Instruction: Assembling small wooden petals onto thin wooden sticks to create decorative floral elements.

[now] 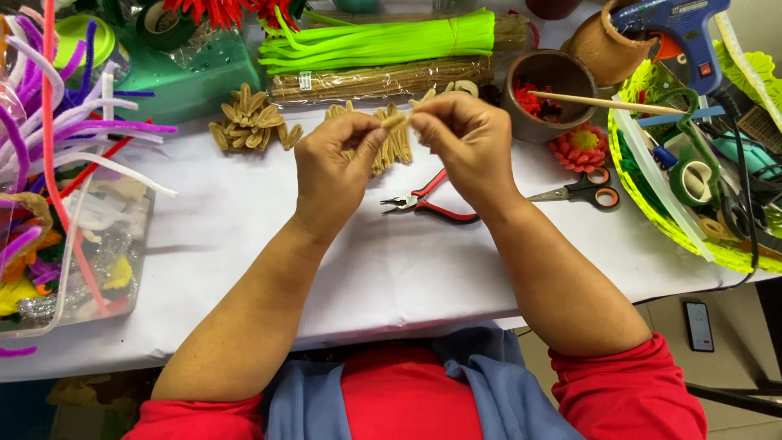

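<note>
White-covered table (244,236): red-handled pliers (423,204), scissors (582,190), tan petal pile (251,124), green basket (676,232).

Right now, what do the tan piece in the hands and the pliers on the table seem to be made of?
The tan piece, pinched by left hand and right hand, looks like fuzzy pipe cleaner, matte, probably fibre over wire. The pliers look like grey metal with red handles, probably plastic or rubber.

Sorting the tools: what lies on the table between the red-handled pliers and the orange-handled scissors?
Nothing: in the head view that stretch of white table between pliers and scissors is bare, crossed above only by the right hand's wrist.
</note>
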